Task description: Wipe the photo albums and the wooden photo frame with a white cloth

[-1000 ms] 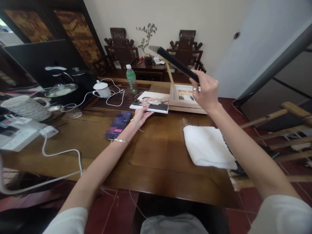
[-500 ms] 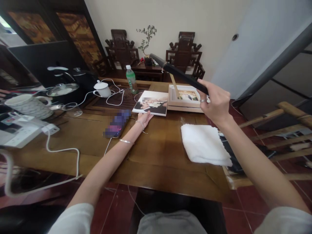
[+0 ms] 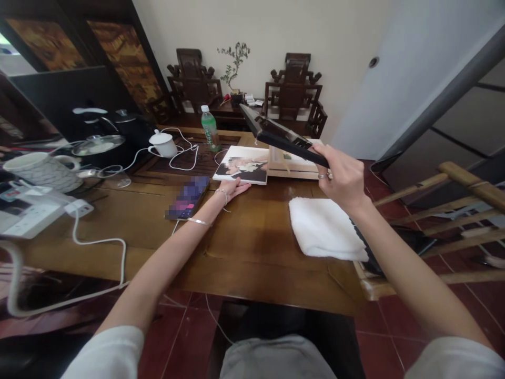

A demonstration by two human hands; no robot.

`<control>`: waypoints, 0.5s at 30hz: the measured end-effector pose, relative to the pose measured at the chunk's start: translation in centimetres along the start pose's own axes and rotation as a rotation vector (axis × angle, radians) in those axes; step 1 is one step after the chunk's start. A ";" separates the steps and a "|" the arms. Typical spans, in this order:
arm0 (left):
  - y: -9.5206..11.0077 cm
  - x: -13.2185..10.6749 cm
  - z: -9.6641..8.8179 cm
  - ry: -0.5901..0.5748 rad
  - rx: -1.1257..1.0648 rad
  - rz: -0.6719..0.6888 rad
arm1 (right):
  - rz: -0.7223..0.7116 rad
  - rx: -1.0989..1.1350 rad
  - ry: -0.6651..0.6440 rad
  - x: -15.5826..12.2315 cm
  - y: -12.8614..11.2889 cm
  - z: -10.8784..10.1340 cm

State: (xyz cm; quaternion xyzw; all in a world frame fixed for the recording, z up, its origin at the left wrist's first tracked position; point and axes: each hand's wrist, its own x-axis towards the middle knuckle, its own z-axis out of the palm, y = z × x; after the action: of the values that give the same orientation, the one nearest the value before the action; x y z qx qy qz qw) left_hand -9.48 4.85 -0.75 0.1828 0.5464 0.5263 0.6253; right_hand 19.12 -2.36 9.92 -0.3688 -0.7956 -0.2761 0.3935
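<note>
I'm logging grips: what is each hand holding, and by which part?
Right hand grips the dark flat panel by its near end; left hand holds nothing, resting at the photo book's near edge.

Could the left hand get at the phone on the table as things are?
Probably yes. The left hand lies open at the edge of the photo book, gripping nothing, and the phone lies just beside that wrist with nothing between them.

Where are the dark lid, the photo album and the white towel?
dark lid (image 3: pixel 282 138), head view, middle of its dark face.
photo album (image 3: pixel 244 163), head view, centre of its cover.
white towel (image 3: pixel 319 229), head view, middle of its folded top.
</note>
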 end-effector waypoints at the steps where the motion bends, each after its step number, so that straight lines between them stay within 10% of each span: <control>1: 0.2 0.0 0.1 -0.002 0.013 0.004 | -0.015 0.004 0.012 -0.2 0.0 -0.1; 9: -0.6 -6.4 0.6 -0.178 0.361 0.201 | -0.100 0.048 0.048 -1.4 -0.9 -1.0; 12: -1.6 -12.2 2.2 -0.587 0.126 0.508 | -0.131 0.056 0.044 -1.8 -1.9 -0.9; 15: -2.0 -16.8 4.3 -0.697 -0.025 0.565 | -0.206 0.058 0.044 -2.3 -3.0 -0.1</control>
State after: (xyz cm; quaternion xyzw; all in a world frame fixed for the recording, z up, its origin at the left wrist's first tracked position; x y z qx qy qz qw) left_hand -2.29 -8.83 7.31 0.4838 0.2254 0.5900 0.6058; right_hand 17.76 -5.01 7.64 -0.2671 -0.8281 -0.3002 0.3910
